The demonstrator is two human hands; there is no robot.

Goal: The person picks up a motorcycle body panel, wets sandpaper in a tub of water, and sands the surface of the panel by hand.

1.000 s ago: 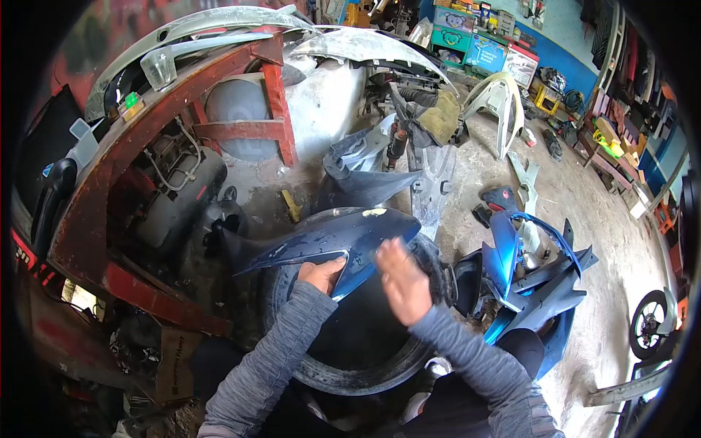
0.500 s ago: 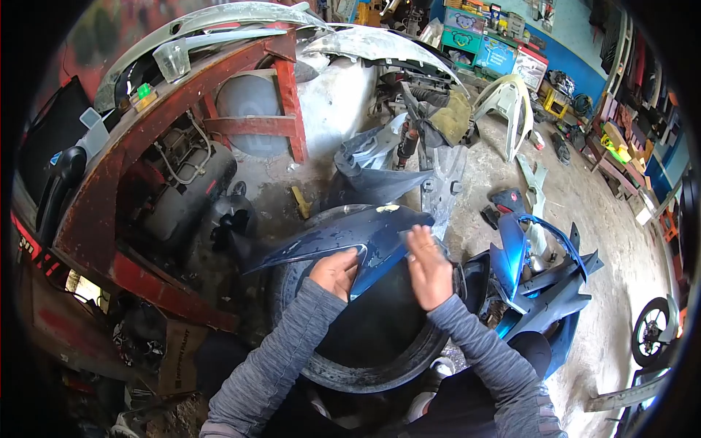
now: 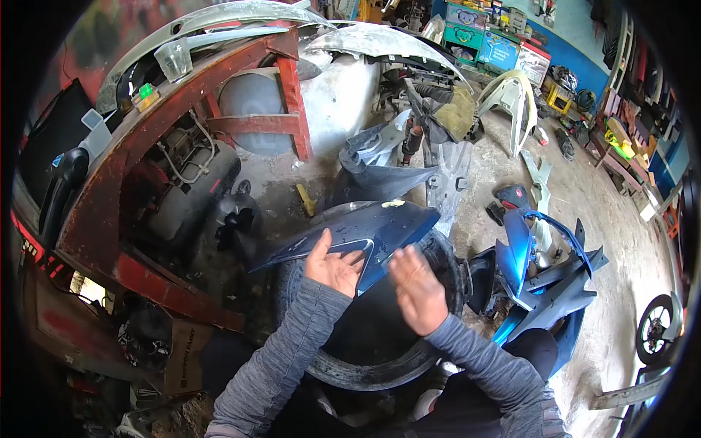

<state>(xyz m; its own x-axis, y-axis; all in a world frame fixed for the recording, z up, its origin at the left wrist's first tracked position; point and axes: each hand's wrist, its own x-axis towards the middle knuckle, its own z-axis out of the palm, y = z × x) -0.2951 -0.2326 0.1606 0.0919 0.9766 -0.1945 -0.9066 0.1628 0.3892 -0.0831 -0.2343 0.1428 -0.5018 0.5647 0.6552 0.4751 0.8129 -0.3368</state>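
Observation:
A dark blue motorcycle fairing panel [image 3: 394,220], its paint worn in patches, lies across the top of a black tyre [image 3: 343,376] in front of me. My left hand [image 3: 334,271] is at the panel's near edge, palm turned up, thumb raised and apart from the fingers, which rest against the edge. Just right of the panel's pointed lower end is my right hand [image 3: 422,292], over the tyre's opening. Its fingers point up and left toward the panel and are smeared by motion; I cannot tell whether something thin lies under them.
More blue fairing parts [image 3: 544,292] lie on the floor at right. A red metal stand [image 3: 146,146] with a compressor tank [image 3: 193,186] beneath fills the left side. Ahead are a grey plastic panel [image 3: 380,171] and a pale fender [image 3: 511,106]. A cardboard box [image 3: 186,358] sits lower left.
My right hand has moved down and left, off the panel's right end toward its lower tip. The left hand's thumb has lifted and its palm has turned further up.

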